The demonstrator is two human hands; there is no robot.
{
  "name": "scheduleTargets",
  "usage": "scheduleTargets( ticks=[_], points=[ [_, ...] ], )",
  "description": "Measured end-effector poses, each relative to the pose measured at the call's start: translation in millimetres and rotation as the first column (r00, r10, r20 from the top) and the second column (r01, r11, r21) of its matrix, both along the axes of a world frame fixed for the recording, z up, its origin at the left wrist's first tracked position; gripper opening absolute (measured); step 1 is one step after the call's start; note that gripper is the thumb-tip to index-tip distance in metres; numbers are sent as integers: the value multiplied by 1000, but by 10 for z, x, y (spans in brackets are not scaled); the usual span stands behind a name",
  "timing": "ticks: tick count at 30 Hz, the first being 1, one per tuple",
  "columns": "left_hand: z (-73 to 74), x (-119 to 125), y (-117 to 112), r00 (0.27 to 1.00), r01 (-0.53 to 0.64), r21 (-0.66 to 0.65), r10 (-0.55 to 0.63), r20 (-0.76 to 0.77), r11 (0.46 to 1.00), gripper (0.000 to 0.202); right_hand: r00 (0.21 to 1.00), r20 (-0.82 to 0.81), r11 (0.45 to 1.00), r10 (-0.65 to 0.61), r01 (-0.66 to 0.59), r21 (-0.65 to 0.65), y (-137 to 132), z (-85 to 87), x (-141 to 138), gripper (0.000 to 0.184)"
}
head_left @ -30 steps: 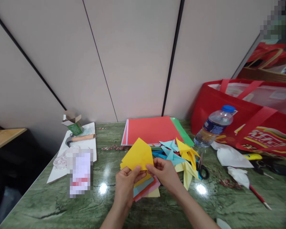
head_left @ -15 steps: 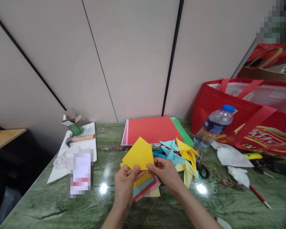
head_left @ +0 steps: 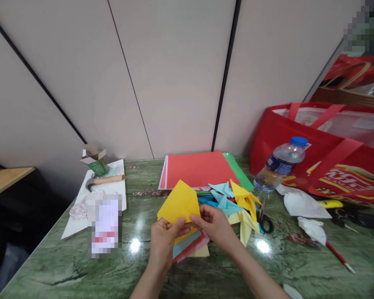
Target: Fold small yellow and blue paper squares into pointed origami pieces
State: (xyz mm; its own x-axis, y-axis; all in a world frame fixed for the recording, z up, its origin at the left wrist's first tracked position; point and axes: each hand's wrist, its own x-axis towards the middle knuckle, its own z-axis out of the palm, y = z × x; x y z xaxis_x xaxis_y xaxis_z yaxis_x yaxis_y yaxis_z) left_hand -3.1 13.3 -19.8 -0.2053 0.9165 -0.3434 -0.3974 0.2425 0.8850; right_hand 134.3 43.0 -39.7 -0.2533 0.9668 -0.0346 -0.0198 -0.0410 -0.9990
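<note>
A yellow sheet of paper (head_left: pixel 181 201), folded along its lower edge, is held up between my two hands. My left hand (head_left: pixel 166 238) pinches its lower left part, thumb on top. At the lower right edge, my right hand (head_left: pixel 213 224) grips it between thumb and fingers. Beneath it lies a stack of coloured paper (head_left: pixel 191 247) in yellow, grey-blue, orange, pink and cream, partly hidden by the hands. Just right of my right hand are folded paper shapes, among them a light blue one (head_left: pixel 226 203) and a yellow one (head_left: pixel 244 195).
Large red sheets (head_left: pixel 199 170) lie against the wall. Scissors (head_left: pixel 266 223), a water bottle (head_left: pixel 279 164) and a red bag (head_left: pixel 336 149) stand or lie to the right. On the left, a white board (head_left: pixel 81 220) bears a small box (head_left: pixel 96 162) and a sickle (head_left: pixel 107 180).
The yellow paper has shifted slightly to the left and turned a little. Both hands keep their pinch on it, fingers moved only slightly along the lower edge.
</note>
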Motion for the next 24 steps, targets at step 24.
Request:
scheduleTargets(
  ticks=[24],
  points=[
    [-4,-23,7,1000,4,26,-4,11,1000,32,985,-171,995,-2,-15,-99,-37,91,-12,12]
  ],
)
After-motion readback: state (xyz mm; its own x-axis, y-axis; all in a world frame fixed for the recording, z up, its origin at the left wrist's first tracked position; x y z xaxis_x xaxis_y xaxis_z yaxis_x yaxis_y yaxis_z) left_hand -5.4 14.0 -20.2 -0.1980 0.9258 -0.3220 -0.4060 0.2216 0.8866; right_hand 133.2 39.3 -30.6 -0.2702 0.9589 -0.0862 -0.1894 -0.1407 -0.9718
